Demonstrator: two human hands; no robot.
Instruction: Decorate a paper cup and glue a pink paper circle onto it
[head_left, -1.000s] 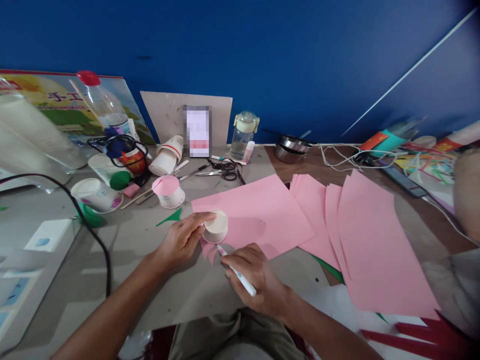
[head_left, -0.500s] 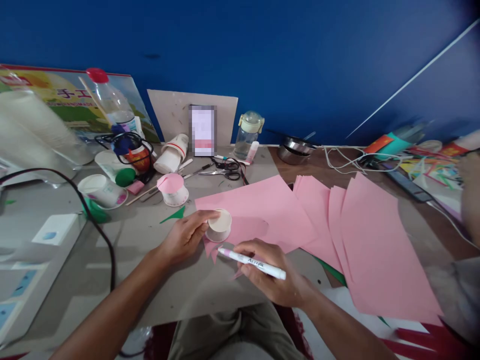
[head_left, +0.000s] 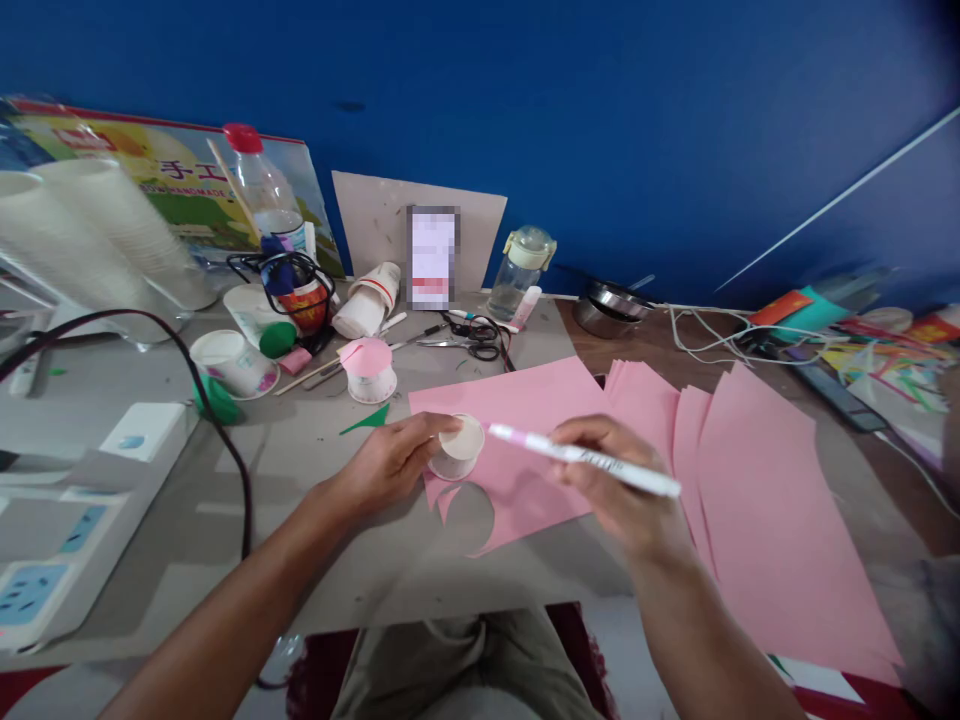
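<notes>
On a grey surface (head_left: 420, 575), near its front edge, a small white paper cup (head_left: 461, 450) stands on the left part of a pink paper sheet (head_left: 532, 400), just behind a curved notch cut from the sheet's near edge. The left hand (head_left: 401, 455) is partly closed on the cup, its index finger laid across the top and its other fingers curled at the left side. The right hand (head_left: 630, 515) is closed in a pen grip on a white acrylic marker (head_left: 540, 443), whose tip points left at the cup's right side; whether the tip touches the paper cannot be told. For drawing along the cup's edge, it would seem best to press straight down so the cup cannot slide, stand the marker more upright than its present low slant, and guide the tip close against the base with light, even pressure. Keeping clear of the notch would probably leave a whole outline. The left forearm slants in from the lower left, wrist nearly straight; the right slants in from the lower right, its knuckles over the sheet. More pink sheets (head_left: 780, 510) lie fanned out to the right, while a pink-topped cup (head_left: 366, 357) and black-handled scissors (head_left: 487, 343) sit farther back.
</notes>
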